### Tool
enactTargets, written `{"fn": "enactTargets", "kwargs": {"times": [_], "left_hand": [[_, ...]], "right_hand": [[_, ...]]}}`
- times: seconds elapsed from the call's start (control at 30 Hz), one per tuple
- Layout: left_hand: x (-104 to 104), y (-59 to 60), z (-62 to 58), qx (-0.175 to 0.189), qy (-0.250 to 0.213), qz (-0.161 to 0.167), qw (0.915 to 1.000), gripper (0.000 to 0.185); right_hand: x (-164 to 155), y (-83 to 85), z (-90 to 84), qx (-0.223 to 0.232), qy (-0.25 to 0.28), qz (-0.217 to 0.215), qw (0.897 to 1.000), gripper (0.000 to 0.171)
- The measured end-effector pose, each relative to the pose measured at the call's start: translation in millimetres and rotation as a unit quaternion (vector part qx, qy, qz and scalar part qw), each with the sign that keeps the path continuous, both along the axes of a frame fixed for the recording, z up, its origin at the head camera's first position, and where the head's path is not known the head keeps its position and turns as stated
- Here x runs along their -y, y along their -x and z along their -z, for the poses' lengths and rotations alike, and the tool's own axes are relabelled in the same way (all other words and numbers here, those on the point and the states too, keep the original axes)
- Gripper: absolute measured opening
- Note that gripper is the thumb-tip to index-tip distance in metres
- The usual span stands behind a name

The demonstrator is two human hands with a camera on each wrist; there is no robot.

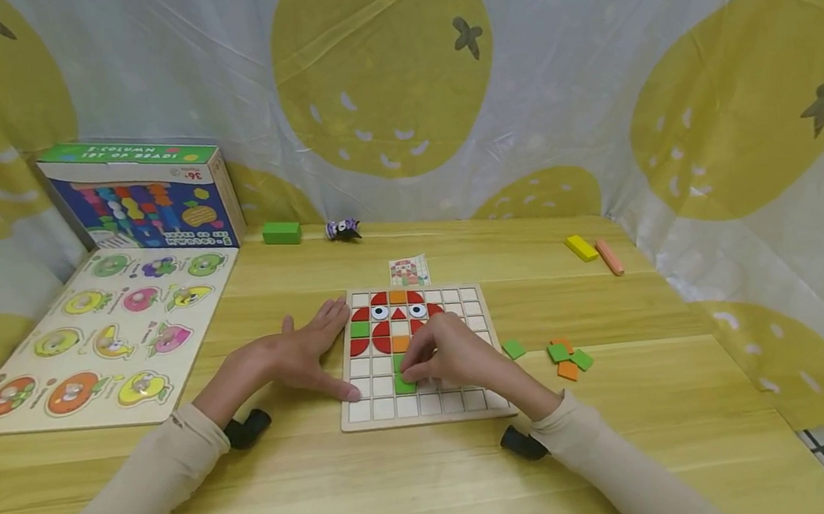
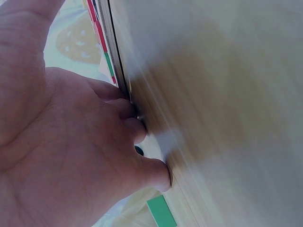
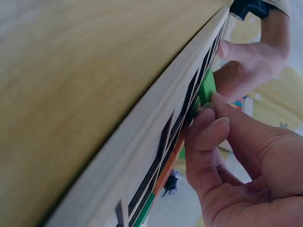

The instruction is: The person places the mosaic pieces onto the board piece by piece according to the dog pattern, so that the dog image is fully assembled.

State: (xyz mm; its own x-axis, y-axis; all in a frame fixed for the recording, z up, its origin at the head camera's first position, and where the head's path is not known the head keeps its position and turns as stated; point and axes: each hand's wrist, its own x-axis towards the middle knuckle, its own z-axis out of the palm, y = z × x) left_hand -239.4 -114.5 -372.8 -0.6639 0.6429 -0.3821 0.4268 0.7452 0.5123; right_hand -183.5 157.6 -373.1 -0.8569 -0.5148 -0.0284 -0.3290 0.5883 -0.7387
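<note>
A square wooden grid board (image 1: pixel 360 411) lies on the table, bearing red pieces, white eye pieces (image 1: pixel 418 311), orange squares (image 1: pixel 397 297) and green squares. My right hand (image 1: pixel 452 355) pinches a green square tile (image 3: pixel 207 87) between thumb and fingertips, low over the board's middle column. In the right wrist view this tile stands tilted against the board's surface. Along the board's left edge rests my left hand (image 1: pixel 304 357), fingers spread and thumb over the lower left cells. Its palm and fingertips (image 2: pixel 163 177) show in the left wrist view, down at the tabletop.
Loose green and orange tiles (image 1: pixel 568 370) lie right of the board. Behind it is a small picture card (image 1: pixel 409 271). A fruit puzzle board (image 1: pixel 197 334) and a bead box (image 1: pixel 150 205) stand left. Green (image 1: pixel 281 233), yellow (image 1: pixel 581 248) and pink blocks (image 1: pixel 610 257) lie farther back.
</note>
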Motion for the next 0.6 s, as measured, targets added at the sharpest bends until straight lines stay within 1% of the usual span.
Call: {"fn": "enactTargets", "kwargs": {"times": [0.07, 0.13, 0.2, 0.23, 0.3, 0.37, 0.43, 0.5, 0.6], "left_hand": [[0.7, 0.6, 0.8, 0.001, -0.005, 0.002, 1.0, 0.138], [2.7, 4.8, 8.0, -0.003, -0.006, 0.003, 1.0, 0.141], [4.3, 7.6, 12.3, -0.005, -0.01, 0.004, 0.9999, 0.143], [4.4, 7.8, 12.6, -0.004, -0.012, 0.005, 0.9999, 0.144], [3.9, 7.6, 11.7, -0.004, -0.011, 0.004, 0.9999, 0.144], [1.6, 2.9, 3.3, 0.003, -0.008, 0.001, 1.0, 0.141], [-0.4, -0.1, -1.5, 0.003, -0.001, 0.0, 1.0, 0.139], [-1.0, -0.5, -2.0, 0.001, 0.007, -0.003, 1.0, 0.137], [-1.8, 0.3, 1.1, -0.004, 0.009, -0.003, 0.9999, 0.137]], "right_hand": [[0.4, -1.0, -0.8, -0.005, -0.005, -0.003, 1.0, 0.003], [0.8, -1.7, -1.3, -0.007, -0.009, -0.005, 1.0, 0.004], [0.9, -2.1, -1.7, -0.011, -0.011, -0.007, 1.0, 0.005], [0.9, -2.2, -1.8, -0.012, -0.011, -0.008, 1.0, 0.005], [0.8, -2.4, -2.0, -0.013, -0.01, -0.011, 1.0, 0.006], [0.5, -2.4, -2.1, -0.016, -0.009, -0.015, 1.0, 0.006], [-0.6, -2.7, -3.0, -0.023, -0.009, -0.019, 1.0, 0.006], [-5.2, -1.9, -5.5, -0.038, -0.007, -0.027, 0.999, 0.005], [-23.7, -0.2, -14.1, -0.054, -0.005, -0.043, 0.998, 0.007]]}}
